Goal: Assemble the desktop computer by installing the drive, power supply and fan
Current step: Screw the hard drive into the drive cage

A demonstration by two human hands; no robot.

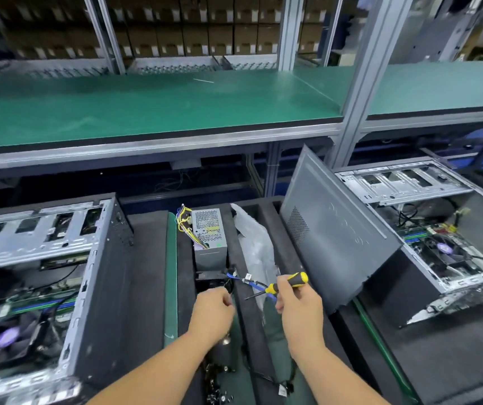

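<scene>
Tool in hand, parts staged ahead

Right hand (298,299) grips the screwdriver (285,283), ready for fastening; left hand (214,309) is curled, possibly pinching a screw (blurred). The power supply (208,238) lies just beyond both hands, uninstalled.

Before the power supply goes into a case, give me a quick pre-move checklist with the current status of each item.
1. Screwdriver in the right hand: ok, held by its yellow-and-black handle.
2. Left hand free to lift: cannot tell; fingers are curled, contents hidden and blurred.
3. Power supply within reach: ok, standing in the foam tray, wires bundled at its left.
4. Left case open: ok.
5. Right case open: ok, side panel leaning against it.
6. Blue cable clear of the path: not ok, it crosses between the hands.
</scene>
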